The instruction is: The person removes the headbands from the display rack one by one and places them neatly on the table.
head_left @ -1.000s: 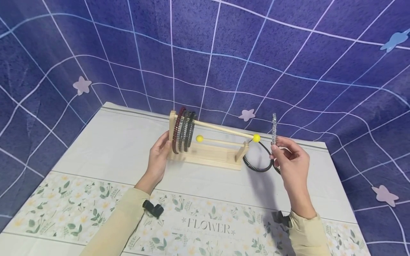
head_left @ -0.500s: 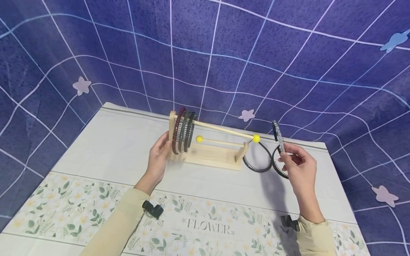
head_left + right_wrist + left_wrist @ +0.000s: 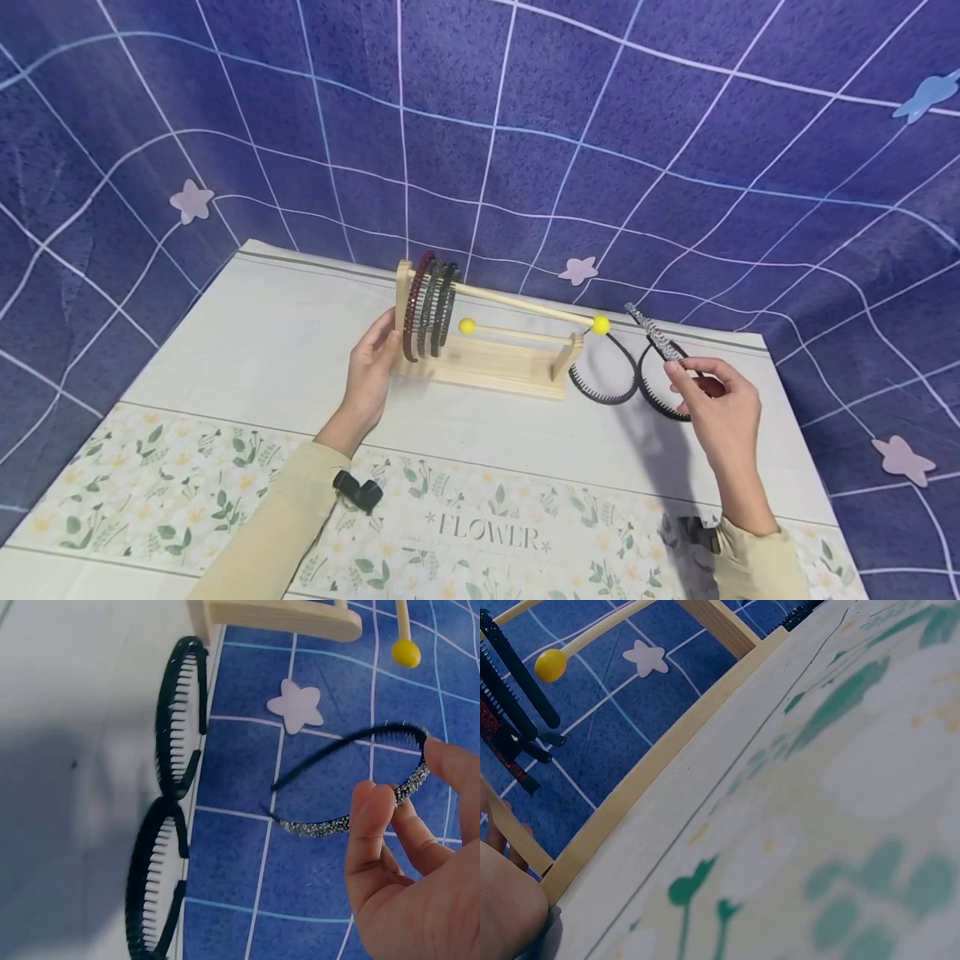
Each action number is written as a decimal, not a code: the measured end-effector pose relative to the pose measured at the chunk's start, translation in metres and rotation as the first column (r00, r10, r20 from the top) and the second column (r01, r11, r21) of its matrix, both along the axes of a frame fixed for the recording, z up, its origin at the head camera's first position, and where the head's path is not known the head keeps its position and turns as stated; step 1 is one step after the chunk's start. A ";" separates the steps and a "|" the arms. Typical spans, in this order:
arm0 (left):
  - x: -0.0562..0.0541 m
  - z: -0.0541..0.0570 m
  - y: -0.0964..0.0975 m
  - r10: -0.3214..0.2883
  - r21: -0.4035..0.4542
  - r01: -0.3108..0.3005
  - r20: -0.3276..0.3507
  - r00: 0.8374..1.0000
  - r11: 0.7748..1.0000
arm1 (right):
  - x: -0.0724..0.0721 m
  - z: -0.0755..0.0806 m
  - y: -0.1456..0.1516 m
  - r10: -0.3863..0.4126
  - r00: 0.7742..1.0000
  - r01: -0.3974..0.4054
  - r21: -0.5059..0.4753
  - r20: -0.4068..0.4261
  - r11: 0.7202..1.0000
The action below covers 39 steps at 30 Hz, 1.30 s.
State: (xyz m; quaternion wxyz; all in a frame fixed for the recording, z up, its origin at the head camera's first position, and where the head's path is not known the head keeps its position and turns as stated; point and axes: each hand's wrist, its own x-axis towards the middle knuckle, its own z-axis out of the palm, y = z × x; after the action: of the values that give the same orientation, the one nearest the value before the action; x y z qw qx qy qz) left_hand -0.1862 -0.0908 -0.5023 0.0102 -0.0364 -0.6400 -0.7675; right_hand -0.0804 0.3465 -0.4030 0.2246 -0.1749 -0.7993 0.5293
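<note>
My left hand point(image 3: 371, 362) grips the left upright of a wooden headband stand point(image 3: 480, 371), thumb in front and the other fingers mostly hidden behind it. Several toothed headbands, one dark red point(image 3: 410, 329) and the others dark, hang bunched at the left end of its upper rod. Out to the right, my right hand point(image 3: 720, 417) pinches a glittery silver headband point(image 3: 651, 332) between thumb and fingers, in the air. The right wrist view shows the curve of this silver headband point(image 3: 322, 827), its ends pointing away from the hand.
Two black toothed headbands point(image 3: 161, 727) stand side by side on the white tablecloth point(image 3: 285, 333), right of the stand. Yellow balls point(image 3: 601, 325) cap the rods' free ends. A blue grid-patterned cloth point(image 3: 480, 125) rises behind the table's back edge.
My right hand has moved right and slightly nearer with the silver headband, which has turned from upright to slanted. My left hand and the stand have stayed put.
</note>
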 end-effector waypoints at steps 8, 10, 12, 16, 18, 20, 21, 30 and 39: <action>0.001 0.000 0.000 0.008 0.000 -0.008 0.001 1.000 1.000 | 0.008 -0.009 0.010 0.051 0.999 -0.052 0.045 0.012 0.998; 0.001 0.000 0.000 0.008 0.000 -0.008 0.000 1.000 1.000 | 0.010 -0.011 0.013 0.063 0.998 -0.064 0.068 0.015 0.996; 0.001 0.000 0.000 0.005 0.003 -0.005 0.000 1.000 1.000 | 0.011 -0.013 0.016 0.074 0.997 -0.076 0.083 0.020 0.994; 0.001 0.000 0.000 -0.001 0.008 0.001 -0.004 1.000 1.000 | 0.014 -0.017 0.023 0.080 0.996 -0.085 0.117 0.049 0.989; 0.001 0.000 0.000 -0.003 0.006 0.003 -0.003 1.000 1.000 | 0.016 -0.018 0.025 0.079 0.995 -0.088 0.144 0.066 0.986; 0.001 0.000 0.000 -0.004 0.000 0.004 0.001 1.000 1.000 | 0.018 -0.019 0.028 0.077 0.994 -0.090 0.163 0.080 0.983; 0.001 0.000 0.000 -0.003 0.000 0.003 0.002 1.000 1.000 | 0.020 -0.020 0.030 0.077 0.993 -0.091 0.167 0.087 0.982; 0.000 0.000 0.000 -0.002 0.001 0.002 0.000 1.000 1.000 | 0.027 -0.030 0.049 0.124 0.988 -0.142 0.250 0.088 0.958; 0.000 0.000 0.000 0.000 -0.005 0.000 0.008 1.000 1.000 | 0.031 -0.044 0.076 0.167 0.986 -0.161 0.306 0.005 0.938</action>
State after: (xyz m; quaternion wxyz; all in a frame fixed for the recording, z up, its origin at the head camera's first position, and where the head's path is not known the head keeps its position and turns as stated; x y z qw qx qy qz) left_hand -0.1864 -0.0904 -0.5024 0.0076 -0.0334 -0.6418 -0.7661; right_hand -0.0494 0.4228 -0.4467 0.2124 -0.0654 -0.8808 0.4180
